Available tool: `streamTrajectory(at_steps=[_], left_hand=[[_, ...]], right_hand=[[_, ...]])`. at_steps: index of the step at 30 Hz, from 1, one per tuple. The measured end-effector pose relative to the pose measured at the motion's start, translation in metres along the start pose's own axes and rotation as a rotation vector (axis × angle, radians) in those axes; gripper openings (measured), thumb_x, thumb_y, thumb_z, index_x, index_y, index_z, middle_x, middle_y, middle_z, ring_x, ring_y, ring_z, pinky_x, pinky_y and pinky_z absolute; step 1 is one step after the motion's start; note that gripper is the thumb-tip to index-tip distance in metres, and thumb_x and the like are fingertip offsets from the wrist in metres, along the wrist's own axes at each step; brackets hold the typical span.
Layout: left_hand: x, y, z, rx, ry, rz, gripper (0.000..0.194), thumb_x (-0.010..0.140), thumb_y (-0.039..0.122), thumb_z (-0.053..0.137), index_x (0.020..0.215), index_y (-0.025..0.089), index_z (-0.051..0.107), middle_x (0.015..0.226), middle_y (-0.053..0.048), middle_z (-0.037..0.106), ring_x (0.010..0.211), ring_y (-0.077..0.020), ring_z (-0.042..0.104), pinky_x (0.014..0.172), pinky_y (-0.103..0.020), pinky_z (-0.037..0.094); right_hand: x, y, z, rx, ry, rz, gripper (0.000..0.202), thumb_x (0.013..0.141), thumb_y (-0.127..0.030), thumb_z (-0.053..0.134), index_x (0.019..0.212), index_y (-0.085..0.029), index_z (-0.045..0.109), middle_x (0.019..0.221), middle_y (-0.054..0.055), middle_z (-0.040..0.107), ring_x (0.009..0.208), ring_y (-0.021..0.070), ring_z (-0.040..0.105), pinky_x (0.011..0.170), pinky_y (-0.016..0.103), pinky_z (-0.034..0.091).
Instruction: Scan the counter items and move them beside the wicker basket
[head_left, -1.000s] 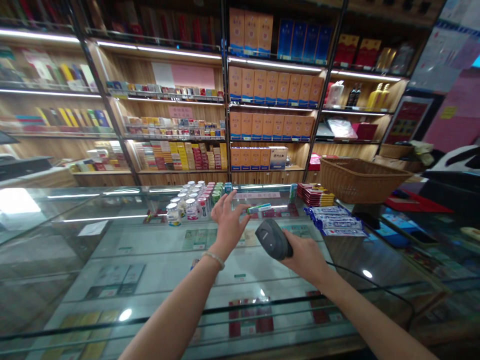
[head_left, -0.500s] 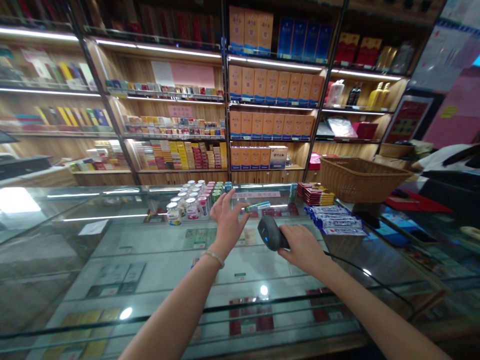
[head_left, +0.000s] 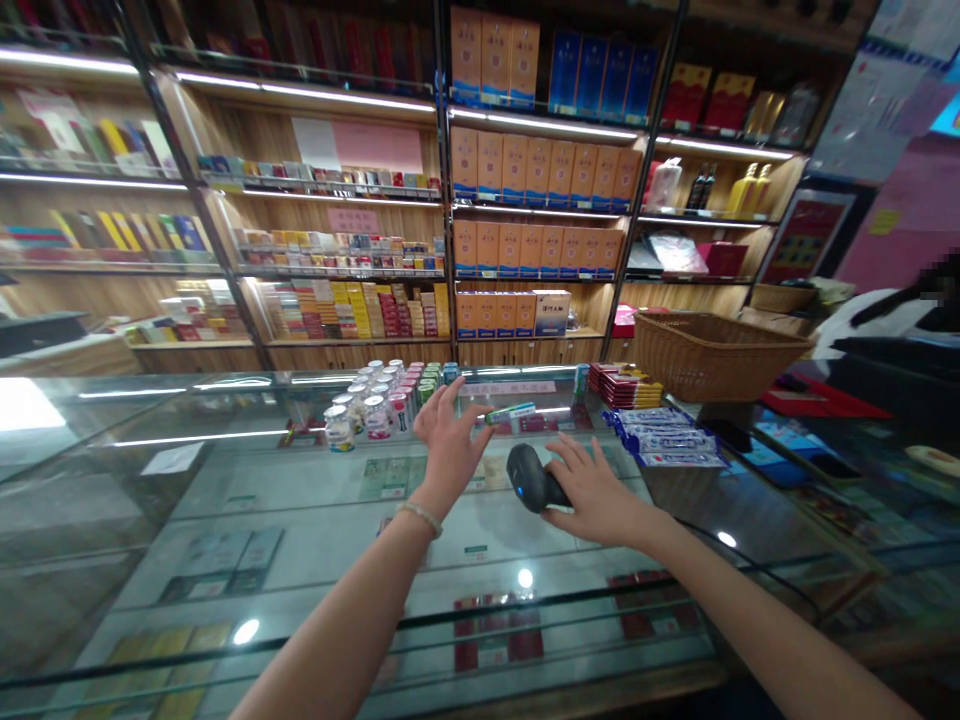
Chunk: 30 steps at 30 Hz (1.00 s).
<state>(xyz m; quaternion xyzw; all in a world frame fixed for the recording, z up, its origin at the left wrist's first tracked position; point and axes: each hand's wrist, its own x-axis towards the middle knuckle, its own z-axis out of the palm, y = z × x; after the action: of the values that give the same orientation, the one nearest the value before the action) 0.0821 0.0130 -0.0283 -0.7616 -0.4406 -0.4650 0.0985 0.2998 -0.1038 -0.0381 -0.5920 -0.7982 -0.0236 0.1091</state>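
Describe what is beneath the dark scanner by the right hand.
Beneath the scanner runs the glass counter, with displayed packs showing through it nearby. Whatever lies directly below is covered by the scanner's head and the right hand.

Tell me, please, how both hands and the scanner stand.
Left hand pinching slim pack by one end. Right hand spread open at dark scanner, its blue light lit. Blue-and-white packets farther right, not between these.
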Motion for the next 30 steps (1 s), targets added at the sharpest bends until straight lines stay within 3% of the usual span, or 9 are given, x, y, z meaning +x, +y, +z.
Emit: streamTrajectory(at_steps=[4, 7, 11, 16, 20, 30], left_hand=[[0.001, 0.001, 0.000, -0.017, 0.011, 0.004, 0.017, 0.087, 0.032, 0.075, 0.103, 0.032, 0.078, 0.156, -0.008, 0.048, 0.144, -0.0366, 0.039, 0.117, -0.061, 0.030], [0.001, 0.003, 0.001, -0.021, 0.013, 0.000, 0.017, 0.086, 0.032, 0.076, 0.103, 0.033, 0.078, 0.156, -0.007, 0.048, 0.144, -0.0360, 0.039, 0.118, -0.061, 0.030], [0.001, 0.004, 0.001, -0.023, 0.008, -0.001, 0.019, 0.084, 0.031, 0.078, 0.103, 0.033, 0.078, 0.155, -0.007, 0.049, 0.143, -0.0362, 0.041, 0.118, -0.061, 0.029], [0.001, 0.002, 0.001, -0.024, 0.021, 0.025, 0.019, 0.085, 0.033, 0.077, 0.104, 0.034, 0.078, 0.154, -0.007, 0.050, 0.142, -0.0344, 0.042, 0.117, -0.058, 0.032], [0.000, -0.002, 0.003, 0.009, 0.024, 0.026, 0.020, 0.085, 0.034, 0.077, 0.105, 0.034, 0.078, 0.154, -0.007, 0.050, 0.141, -0.0345, 0.042, 0.117, -0.058, 0.032], [0.001, -0.001, 0.005, 0.053, -0.026, 0.027, 0.018, 0.087, 0.036, 0.076, 0.104, 0.034, 0.079, 0.154, -0.008, 0.050, 0.141, -0.0374, 0.043, 0.115, -0.061, 0.032]], right_hand=[[0.005, 0.016, -0.019, 0.053, -0.091, -0.045, 0.083, 0.088, -0.077, 0.055, 0.152, -0.024, 0.047, 0.170, 0.015, 0.025, 0.159, 0.0379, 0.014, 0.125, 0.068, 0.004], [0.024, 0.030, -0.028, 0.036, 0.024, 0.039, 0.071, 0.094, -0.071, 0.049, 0.148, -0.025, 0.051, 0.169, 0.013, 0.030, 0.159, 0.0355, 0.016, 0.125, 0.066, 0.004], [0.062, 0.044, -0.028, 0.025, 0.282, 0.142, 0.052, 0.094, -0.053, 0.061, 0.138, -0.027, 0.060, 0.159, 0.012, 0.045, 0.152, 0.0332, 0.029, 0.122, 0.061, 0.022], [0.093, 0.050, -0.021, 0.104, 0.324, 0.071, 0.040, 0.088, -0.045, 0.071, 0.126, -0.033, 0.070, 0.162, 0.007, 0.039, 0.152, 0.0338, 0.026, 0.119, 0.055, 0.028], [0.098, 0.050, -0.018, 0.201, 0.348, 0.041, 0.028, 0.088, -0.041, 0.070, 0.114, -0.032, 0.075, 0.161, 0.005, 0.040, 0.152, 0.0331, 0.025, 0.120, 0.055, 0.024], [0.088, 0.040, -0.013, 0.347, 0.482, 0.066, 0.024, 0.089, -0.041, 0.069, 0.109, -0.030, 0.076, 0.158, 0.006, 0.045, 0.149, 0.0311, 0.031, 0.120, 0.053, 0.025]])
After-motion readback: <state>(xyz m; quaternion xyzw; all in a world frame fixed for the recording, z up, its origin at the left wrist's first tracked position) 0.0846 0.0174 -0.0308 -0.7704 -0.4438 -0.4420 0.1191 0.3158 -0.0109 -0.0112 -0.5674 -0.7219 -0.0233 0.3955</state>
